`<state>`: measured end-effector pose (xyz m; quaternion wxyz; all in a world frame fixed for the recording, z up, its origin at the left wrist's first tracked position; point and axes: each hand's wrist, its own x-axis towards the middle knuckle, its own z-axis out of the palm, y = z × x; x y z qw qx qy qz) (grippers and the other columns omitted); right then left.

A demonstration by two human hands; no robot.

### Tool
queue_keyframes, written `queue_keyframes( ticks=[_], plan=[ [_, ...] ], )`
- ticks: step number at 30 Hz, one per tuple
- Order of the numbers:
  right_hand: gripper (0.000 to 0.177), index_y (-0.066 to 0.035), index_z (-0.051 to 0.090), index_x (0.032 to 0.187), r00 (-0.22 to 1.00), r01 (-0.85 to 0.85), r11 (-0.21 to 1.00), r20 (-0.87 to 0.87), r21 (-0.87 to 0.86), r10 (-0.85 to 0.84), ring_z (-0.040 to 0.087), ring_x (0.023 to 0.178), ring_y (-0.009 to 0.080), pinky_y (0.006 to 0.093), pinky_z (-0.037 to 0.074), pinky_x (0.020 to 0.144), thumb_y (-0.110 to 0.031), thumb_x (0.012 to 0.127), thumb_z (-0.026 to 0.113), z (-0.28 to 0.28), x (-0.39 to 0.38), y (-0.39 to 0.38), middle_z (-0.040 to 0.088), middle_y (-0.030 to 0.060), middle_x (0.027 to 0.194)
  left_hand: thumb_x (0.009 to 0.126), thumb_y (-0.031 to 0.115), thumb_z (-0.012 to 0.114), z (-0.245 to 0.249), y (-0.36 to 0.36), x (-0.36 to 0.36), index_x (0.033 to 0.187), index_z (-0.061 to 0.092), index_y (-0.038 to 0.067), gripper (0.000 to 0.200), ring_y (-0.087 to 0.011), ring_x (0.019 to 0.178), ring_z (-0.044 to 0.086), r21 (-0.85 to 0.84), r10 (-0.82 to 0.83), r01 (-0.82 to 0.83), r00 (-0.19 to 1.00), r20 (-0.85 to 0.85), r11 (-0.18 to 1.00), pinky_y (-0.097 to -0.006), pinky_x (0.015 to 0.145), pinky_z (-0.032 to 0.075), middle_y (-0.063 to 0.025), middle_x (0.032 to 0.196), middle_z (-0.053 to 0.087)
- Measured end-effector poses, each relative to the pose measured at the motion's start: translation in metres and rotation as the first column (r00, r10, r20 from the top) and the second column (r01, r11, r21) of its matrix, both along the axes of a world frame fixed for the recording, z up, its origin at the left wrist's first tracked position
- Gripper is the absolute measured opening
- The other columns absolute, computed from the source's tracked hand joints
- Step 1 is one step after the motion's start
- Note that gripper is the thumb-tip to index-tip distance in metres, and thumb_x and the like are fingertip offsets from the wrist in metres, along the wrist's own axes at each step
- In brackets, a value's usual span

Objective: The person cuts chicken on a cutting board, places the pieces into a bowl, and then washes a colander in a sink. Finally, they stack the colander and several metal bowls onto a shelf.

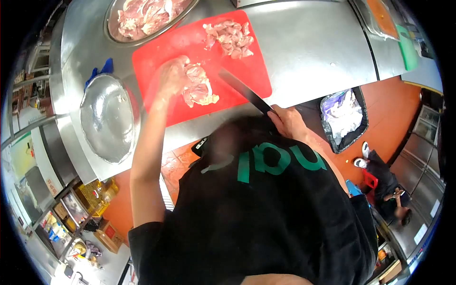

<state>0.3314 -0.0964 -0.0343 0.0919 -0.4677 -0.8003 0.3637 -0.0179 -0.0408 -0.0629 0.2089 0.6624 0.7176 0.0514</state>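
Observation:
My right hand (289, 121) is closed round the handle of a kitchen knife (243, 88), its blade pointing up and left over the red cutting board (152, 66). On the board's left half, my left hand (173, 75), slightly blurred, has its fingers curled against the edge of a flat piece of raw chicken (199, 86). The knife blade is apart from this piece. Near the board's far right corner lies a heap of cut chicken chunks (232, 39). Beyond the far left edge stands a metal bowl (110, 29) filled with raw chicken.
A foil-like oval tray (108, 118) lies left of the board, with a blue cloth or glove (100, 71) behind it. Below the counter's right side is a lined bin (343, 118) holding plastic. A person (390, 190) sits at the far right. A green board (406, 47) stands at the upper right.

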Motion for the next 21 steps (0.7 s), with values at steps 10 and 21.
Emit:
queue_keyframes(
  ticks=[10, 21],
  plan=[
    [0.019, 0.004, 0.056, 0.085, 0.979, 0.202, 0.979, 0.011, 0.02, -0.203, 0.057, 0.054, 0.0356, 0.0393, 0.044, 0.051, -0.015, 0.088, 0.056, 0.0, -0.006, 0.003, 0.057, 0.0201, 0.062, 0.079, -0.009, 0.057, 0.028, -0.033, 0.035, 0.12, 0.041, -0.007, 0.044, -0.0227, 0.102, 0.058, -0.357, 0.362, -0.134, 0.02, 0.932, 0.925, -0.0319, 0.088, 0.049, -0.0152, 0.11, 0.059],
    [0.017, 0.005, 0.054, 0.088, 0.931, 0.339, 0.928, -0.088, -0.153, -0.354, 0.053, 0.046, 0.0241, 0.0339, 0.043, 0.046, -0.011, 0.091, 0.051, 0.032, -0.021, 0.017, 0.054, 0.0128, 0.056, 0.081, 0.003, 0.065, -0.032, -0.105, 0.053, 0.105, 0.047, -0.003, 0.031, -0.0175, 0.093, 0.057, -0.268, 0.154, -0.835, -0.221, 0.963, 0.481, -0.029, 0.08, 0.049, -0.0111, 0.104, 0.057]
  ],
)
